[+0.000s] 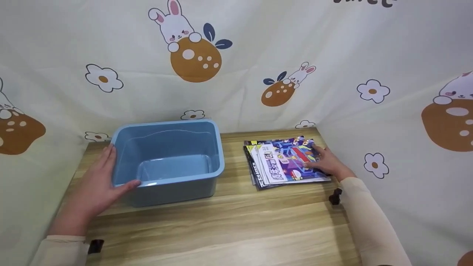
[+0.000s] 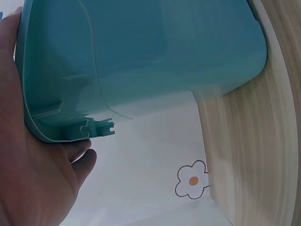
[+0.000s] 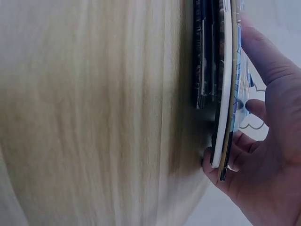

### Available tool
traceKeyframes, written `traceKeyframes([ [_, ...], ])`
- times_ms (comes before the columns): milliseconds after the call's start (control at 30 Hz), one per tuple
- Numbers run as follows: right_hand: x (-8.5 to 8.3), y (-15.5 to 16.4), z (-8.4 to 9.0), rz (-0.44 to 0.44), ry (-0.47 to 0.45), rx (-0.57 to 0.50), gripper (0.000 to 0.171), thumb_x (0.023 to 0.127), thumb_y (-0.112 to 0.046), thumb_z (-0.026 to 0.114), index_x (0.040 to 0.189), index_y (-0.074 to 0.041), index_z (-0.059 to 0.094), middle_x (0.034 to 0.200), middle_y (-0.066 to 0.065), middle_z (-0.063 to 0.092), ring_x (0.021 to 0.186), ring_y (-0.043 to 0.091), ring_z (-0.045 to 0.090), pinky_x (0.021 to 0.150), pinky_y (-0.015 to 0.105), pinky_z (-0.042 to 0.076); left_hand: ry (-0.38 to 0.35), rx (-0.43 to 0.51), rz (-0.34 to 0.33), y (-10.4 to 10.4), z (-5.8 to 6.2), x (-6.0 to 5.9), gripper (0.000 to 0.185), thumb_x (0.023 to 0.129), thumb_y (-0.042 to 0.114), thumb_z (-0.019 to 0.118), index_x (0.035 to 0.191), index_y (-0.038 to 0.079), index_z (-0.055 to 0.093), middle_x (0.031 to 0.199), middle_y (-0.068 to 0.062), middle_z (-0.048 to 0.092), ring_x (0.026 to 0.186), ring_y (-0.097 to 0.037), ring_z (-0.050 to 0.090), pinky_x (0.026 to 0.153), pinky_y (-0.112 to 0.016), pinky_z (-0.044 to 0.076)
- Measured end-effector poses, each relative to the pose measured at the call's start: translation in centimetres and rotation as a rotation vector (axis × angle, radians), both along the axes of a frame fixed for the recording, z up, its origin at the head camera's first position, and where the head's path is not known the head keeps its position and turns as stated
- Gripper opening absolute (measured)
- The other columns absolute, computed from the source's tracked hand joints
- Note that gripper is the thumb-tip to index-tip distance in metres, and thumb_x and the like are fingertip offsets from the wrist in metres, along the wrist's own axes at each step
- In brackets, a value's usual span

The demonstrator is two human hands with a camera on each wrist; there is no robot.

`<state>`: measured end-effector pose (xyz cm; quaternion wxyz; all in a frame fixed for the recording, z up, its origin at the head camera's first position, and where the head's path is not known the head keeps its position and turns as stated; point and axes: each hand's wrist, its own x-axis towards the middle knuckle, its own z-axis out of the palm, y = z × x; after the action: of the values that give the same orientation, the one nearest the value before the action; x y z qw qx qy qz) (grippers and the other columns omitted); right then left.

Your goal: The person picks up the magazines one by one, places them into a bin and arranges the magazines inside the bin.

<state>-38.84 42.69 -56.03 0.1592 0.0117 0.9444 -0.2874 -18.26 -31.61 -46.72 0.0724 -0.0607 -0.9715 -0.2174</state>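
A blue plastic storage bin (image 1: 177, 192) stands upright on the left of the wooden table, and its inside holds nothing. My left hand (image 1: 92, 184) grips its left side, the thumb over the front rim. In the left wrist view, fingertips curl round the bin's (image 2: 164, 47) edge beside a small moulded bracket. To the right lies a stack of magazines (image 1: 277, 162) with colourful covers, slightly fanned. My right hand (image 1: 327, 162) holds their right edge. The right wrist view shows the thumb on top and fingers curled round the edges of the upper magazines (image 3: 228, 94).
The wooden table (image 1: 229, 232) carries both bin and stack. Pale cloth (image 1: 244, 44) printed with rabbits and flowers hangs behind and at both sides. A small black clip-like object (image 1: 96, 245) shows by the left sleeve and another (image 1: 335, 197) by the right.
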Motion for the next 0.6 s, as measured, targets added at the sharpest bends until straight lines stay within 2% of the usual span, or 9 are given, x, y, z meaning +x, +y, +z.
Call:
traceKeyframes([
  [200,-0.10,-0.07,-0.18,-0.019,-0.005,-0.030,0.130,0.086,-0.068,0.088,0.180,-0.017,0.013,0.178,0.038,-0.006,0.163,0.063,0.006,0.129,0.078,0.014,0.000,0.001,0.002,0.03,-0.13,0.12,0.127,0.096,0.072,0.072,0.175,-0.004,0.007,0.182,-0.028,0.003,0.165,-0.057,0.010,0.115,-0.089,0.024],
  [433,-0.07,-0.36,0.11,0.030,0.069,-0.009,0.129,0.087,-0.064,0.090,0.177,-0.007,0.017,0.173,0.046,0.006,0.159,0.065,0.017,0.130,0.075,0.019,0.016,0.042,-0.004,-0.05,-0.29,0.13,0.126,0.096,0.068,0.075,0.174,-0.005,0.008,0.181,-0.032,0.007,0.164,-0.058,0.013,0.117,-0.088,0.025],
  [600,-0.27,-0.30,0.25,0.020,0.046,-0.057,0.131,0.086,-0.059,0.093,0.179,-0.010,0.015,0.176,0.040,0.011,0.162,0.060,0.019,0.131,0.072,0.019,0.004,0.035,0.000,0.13,-0.09,0.24,0.128,0.096,0.070,0.074,0.175,-0.004,0.006,0.181,-0.030,0.004,0.164,-0.058,0.012,0.116,-0.088,0.025],
])
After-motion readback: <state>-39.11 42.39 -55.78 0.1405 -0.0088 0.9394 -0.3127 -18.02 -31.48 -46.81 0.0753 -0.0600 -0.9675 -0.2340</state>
